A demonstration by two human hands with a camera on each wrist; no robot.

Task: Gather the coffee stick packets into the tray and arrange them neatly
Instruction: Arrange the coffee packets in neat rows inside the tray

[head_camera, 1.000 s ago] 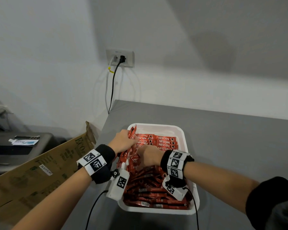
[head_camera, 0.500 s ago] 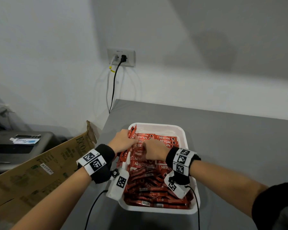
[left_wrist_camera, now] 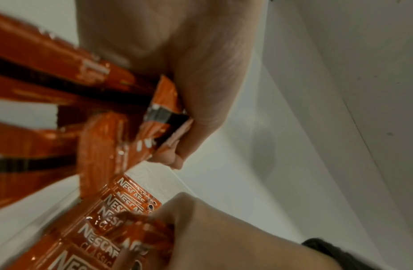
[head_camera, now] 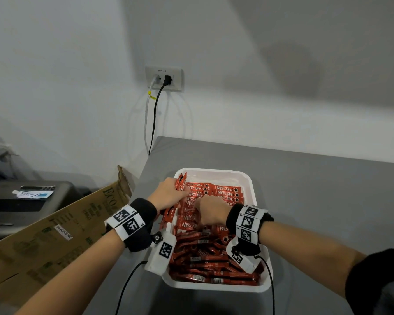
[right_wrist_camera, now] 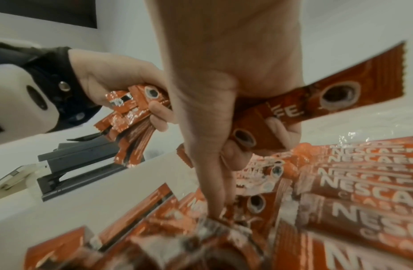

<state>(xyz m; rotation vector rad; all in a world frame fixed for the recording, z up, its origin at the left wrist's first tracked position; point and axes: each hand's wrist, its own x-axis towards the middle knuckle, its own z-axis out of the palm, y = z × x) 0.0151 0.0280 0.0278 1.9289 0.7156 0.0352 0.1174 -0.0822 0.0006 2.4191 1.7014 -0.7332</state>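
A white tray (head_camera: 257, 194) on the grey table holds many red coffee stick packets (head_camera: 214, 262). Rows at its far end lie side by side, labels up (head_camera: 228, 193); those at the near end are jumbled. My left hand (head_camera: 168, 194) grips a bundle of packets (right_wrist_camera: 129, 113) over the tray's far left corner, also seen in the left wrist view (left_wrist_camera: 159, 117). My right hand (head_camera: 210, 212) holds a packet or two (right_wrist_camera: 316, 102) in curled fingers above the tray's middle, its thumb (right_wrist_camera: 214, 182) pointing down onto the packets below.
A cardboard box (head_camera: 55, 233) leans beside the table's left edge. A dark grey machine (head_camera: 21, 201) stands further left. A wall socket (head_camera: 164, 78) with a black cable hangs behind. Bare grey table (head_camera: 316, 201) stretches to the right of the tray.
My right hand has moved from the tray's middle towards its far end, closer to my left hand. The left hand has stayed at the far left corner with its bundle.
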